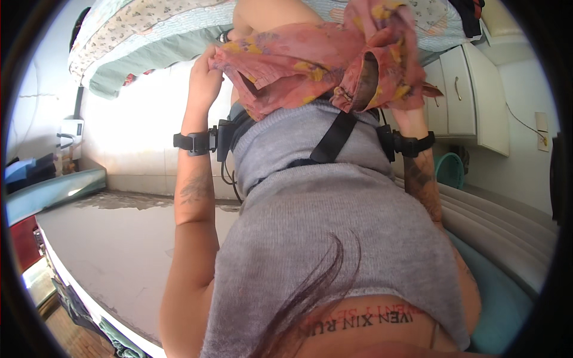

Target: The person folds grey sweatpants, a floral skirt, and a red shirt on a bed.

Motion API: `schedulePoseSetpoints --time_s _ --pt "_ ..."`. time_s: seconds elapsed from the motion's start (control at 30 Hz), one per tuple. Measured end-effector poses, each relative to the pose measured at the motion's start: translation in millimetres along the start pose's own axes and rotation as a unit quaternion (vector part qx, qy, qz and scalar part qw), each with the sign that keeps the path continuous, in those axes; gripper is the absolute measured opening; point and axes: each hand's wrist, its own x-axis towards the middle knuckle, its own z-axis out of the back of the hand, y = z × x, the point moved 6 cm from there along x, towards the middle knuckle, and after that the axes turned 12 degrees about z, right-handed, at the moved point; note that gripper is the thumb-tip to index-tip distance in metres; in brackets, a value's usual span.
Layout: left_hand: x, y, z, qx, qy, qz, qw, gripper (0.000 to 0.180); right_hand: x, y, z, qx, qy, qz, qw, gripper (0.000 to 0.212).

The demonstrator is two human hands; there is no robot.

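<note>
A pink garment [298, 62] with yellow and purple flowers is spread in front of my waist and legs, with openings along its edge. My left hand [206, 77] pinches its left corner, the fingers closed on the cloth. At the garment's right side, my right hand [410, 119] is mostly covered by hanging folds; only the part near the wrist shows, so its fingers are hidden. The right part of the cloth is bunched and slightly blurred. Black straps with small devices go round both my wrists.
A bed with a patterned quilt [155, 36] lies ahead, beyond the garment. White cabinets [456, 89] and a teal basket [449, 171] are on the right. To the left stands a grey tabletop [113, 244] with a worn edge. Dark cables hang beside my waist.
</note>
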Motion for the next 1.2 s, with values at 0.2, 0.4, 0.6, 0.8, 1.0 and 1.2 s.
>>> schedulePoseSetpoints --time_s 0.2,0.4,0.6,0.8,1.0,1.2 --pt "-8.7 27.1 -10.9 0.104 0.044 0.061 0.992 0.019 -29.6 -16.6 60.9 -0.089 -0.169 -0.118 0.974 0.042" --pt "-23.4 -15.2 -18.9 0.155 0.034 -0.06 0.986 0.041 -34.8 13.5 48.6 -0.534 -0.036 0.095 0.839 0.068" --pt "-25.5 -27.4 -27.3 0.165 0.158 -0.154 0.961 0.032 -26.1 -19.4 2.6 -0.635 0.305 0.167 0.69 0.054" --pt "-21.9 -17.2 5.3 -0.033 0.06 0.005 0.998 0.012 -11.7 4.5 36.4 -0.295 -0.051 -0.027 0.954 0.024" --pt "-7.6 13.7 88.4 -0.363 -0.107 0.111 0.919 0.031 -8.4 56.0 92.6 0.001 -0.157 0.017 0.988 0.024" --pt "-11.6 77.5 90.1 -0.56 -0.044 0.245 0.79 0.044 -17.4 47.0 111.9 -0.239 -0.195 0.047 0.95 0.035"
